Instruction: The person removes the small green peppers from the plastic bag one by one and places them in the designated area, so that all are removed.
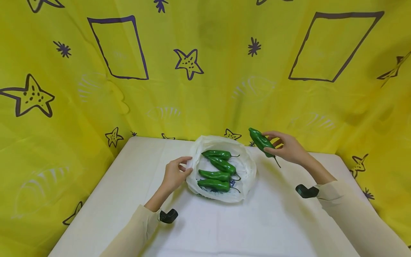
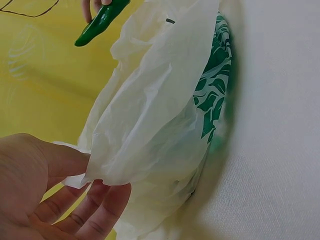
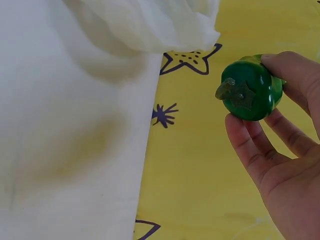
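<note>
My right hand (image 1: 290, 148) grips a glossy green pepper (image 1: 260, 141) between thumb and fingers, raised to the right of a white plastic bag (image 1: 248, 178). Its stem end and star-shaped cap face the camera in the right wrist view, where the pepper (image 3: 250, 90) is apart from the bag. At the bag's left side, my left hand (image 1: 174, 175) pinches the rim between thumb and fingers. Inside the open bag lie several green peppers (image 1: 214, 175), side by side with stems pointing right. In the left wrist view the bag wall (image 2: 150, 120) hides them.
The bag stands on a white-covered table (image 1: 218, 228), near its far edge. Behind and at both sides hangs a yellow curtain (image 1: 218, 100) printed with starfish and frames. A green leaf print (image 2: 215, 80) shows on the bag's lower side. Small black devices (image 1: 168, 216) sit at both wrists.
</note>
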Motion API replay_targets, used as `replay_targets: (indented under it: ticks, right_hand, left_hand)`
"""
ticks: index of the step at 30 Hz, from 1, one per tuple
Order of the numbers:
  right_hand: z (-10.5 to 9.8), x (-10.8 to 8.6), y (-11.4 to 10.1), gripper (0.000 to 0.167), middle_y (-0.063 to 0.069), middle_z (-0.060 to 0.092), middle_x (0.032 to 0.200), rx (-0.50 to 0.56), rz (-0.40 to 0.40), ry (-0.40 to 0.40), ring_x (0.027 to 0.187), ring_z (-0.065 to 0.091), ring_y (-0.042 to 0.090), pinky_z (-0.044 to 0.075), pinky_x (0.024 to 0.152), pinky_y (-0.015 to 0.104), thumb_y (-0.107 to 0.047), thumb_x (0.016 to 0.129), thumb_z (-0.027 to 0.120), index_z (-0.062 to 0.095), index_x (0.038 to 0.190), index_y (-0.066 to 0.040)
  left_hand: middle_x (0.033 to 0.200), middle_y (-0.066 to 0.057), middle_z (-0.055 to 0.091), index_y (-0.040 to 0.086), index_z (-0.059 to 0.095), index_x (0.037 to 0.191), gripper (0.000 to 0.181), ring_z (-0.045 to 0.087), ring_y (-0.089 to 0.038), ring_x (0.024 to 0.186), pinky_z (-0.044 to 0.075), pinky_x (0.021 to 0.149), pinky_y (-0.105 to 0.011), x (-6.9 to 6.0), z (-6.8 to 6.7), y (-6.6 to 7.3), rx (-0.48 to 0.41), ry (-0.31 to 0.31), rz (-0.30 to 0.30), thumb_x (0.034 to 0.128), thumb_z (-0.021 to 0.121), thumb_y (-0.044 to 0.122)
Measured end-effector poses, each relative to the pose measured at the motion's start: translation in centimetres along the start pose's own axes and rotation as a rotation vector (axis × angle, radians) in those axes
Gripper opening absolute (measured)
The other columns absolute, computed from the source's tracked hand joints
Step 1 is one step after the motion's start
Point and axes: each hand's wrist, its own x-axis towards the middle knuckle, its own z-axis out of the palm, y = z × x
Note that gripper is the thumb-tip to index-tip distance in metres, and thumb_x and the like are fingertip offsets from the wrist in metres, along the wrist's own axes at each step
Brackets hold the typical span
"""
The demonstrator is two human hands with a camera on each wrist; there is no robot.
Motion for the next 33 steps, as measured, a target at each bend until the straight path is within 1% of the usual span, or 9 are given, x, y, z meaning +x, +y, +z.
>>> replay_targets:
  ticks: [5,8,12,18,20,27,31,33]
  right_hand:
    - [0.1,-0.5,0.9,0.055,0.025,0.064,0.122,0.015,0.018,0.006,0.096,0.066,0.035,0.058,0.070,0.026,-0.016,0.093,0.078,0.056,0.143,-0.007]
    - [0.2,-0.9,1.6,0.055,0.025,0.063,0.122,0.017,0.027,0.008,0.096,0.066,0.035,0.060,0.071,0.028,-0.017,0.093,0.077,0.056,0.144,-0.007]
    - [0.2,-1.4,2.2,0.056,0.026,0.062,0.123,0.016,0.043,0.013,0.097,0.066,0.036,0.060,0.072,0.029,-0.018,0.094,0.077,0.055,0.144,-0.007]
    - [0.3,-1.9,3.0,0.056,0.025,0.061,0.126,0.029,0.056,0.024,0.099,0.065,0.037,0.057,0.071,0.025,-0.021,0.095,0.076,0.055,0.144,-0.006]
    - [0.3,-2.1,3.3,0.056,0.025,0.061,0.125,0.032,0.064,0.029,0.099,0.064,0.037,0.057,0.071,0.024,-0.021,0.095,0.076,0.055,0.144,-0.006]
    - [0.5,-2.8,4.3,0.058,0.026,0.061,0.126,0.035,0.105,0.035,0.101,0.063,0.039,0.057,0.070,0.026,-0.025,0.095,0.076,0.054,0.146,-0.006]
    - [0.5,-3.2,4.8,0.059,0.026,0.061,0.127,0.028,0.124,0.034,0.104,0.063,0.041,0.057,0.071,0.028,-0.026,0.096,0.075,0.053,0.147,-0.006]
    - [0.6,-3.3,5.0,0.059,0.026,0.061,0.127,0.025,0.128,0.034,0.105,0.063,0.041,0.057,0.072,0.029,-0.027,0.096,0.074,0.052,0.147,-0.007]
  left_hand:
    - [0.105,-0.016,0.072,0.004,0.074,0.122,0.038,0.064,-0.018,0.074,0.050,0.055,-0.022,0.0,0.0,0.0,0.001,-0.001,-0.013,0.0842,0.080,-0.002]
    - [0.106,-0.016,0.072,0.005,0.074,0.122,0.039,0.063,-0.018,0.075,0.050,0.056,-0.022,0.0,0.0,0.0,0.004,-0.004,-0.023,0.0846,0.080,-0.001]
    - [0.107,-0.015,0.071,0.005,0.074,0.123,0.038,0.063,-0.018,0.075,0.050,0.055,-0.023,-0.1,0.0,0.0,0.003,-0.006,-0.021,0.0854,0.079,-0.001]
    - [0.106,-0.015,0.072,0.005,0.074,0.122,0.039,0.063,-0.018,0.074,0.050,0.055,-0.022,-0.2,-0.1,0.0,-0.010,0.004,-0.025,0.0847,0.079,-0.001]
    - [0.105,-0.016,0.072,0.004,0.074,0.122,0.038,0.063,-0.018,0.074,0.050,0.055,-0.023,-0.2,-0.1,0.0,-0.010,0.007,-0.016,0.0843,0.079,-0.002]
    - [0.105,-0.015,0.072,0.005,0.074,0.122,0.039,0.063,-0.018,0.074,0.049,0.055,-0.022,-0.3,0.0,0.0,-0.011,0.003,-0.024,0.0842,0.080,-0.001]
    - [0.105,-0.016,0.072,0.005,0.074,0.122,0.038,0.063,-0.018,0.074,0.049,0.055,-0.023,-0.2,0.1,0.0,-0.006,0.005,-0.011,0.0843,0.080,-0.001]
    - [0.105,-0.015,0.072,0.005,0.074,0.122,0.039,0.063,-0.018,0.074,0.049,0.055,-0.022,-0.2,0.1,0.0,-0.009,0.006,-0.016,0.0842,0.080,-0.001]
